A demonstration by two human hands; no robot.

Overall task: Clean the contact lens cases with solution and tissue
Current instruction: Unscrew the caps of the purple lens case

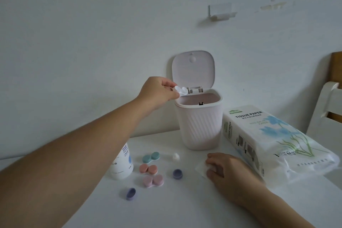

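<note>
White wall (92, 33) and white table (185, 209) bound the scene. A tissue pack (268, 140) lies at right beside a ribbed bin (199, 126), lid raised. The left hand (157, 91) pinches a clear lens case (180, 90) over the bin's left rim, its long axis roughly level, pointing right. The right hand (227, 170), fingers curled, presses a tissue (200, 169) flat. A solution bottle (123, 163), green case (150, 157), pink case (148, 169), mauve case (153, 180) and two purple caps (177, 174) lie nearby.
</note>
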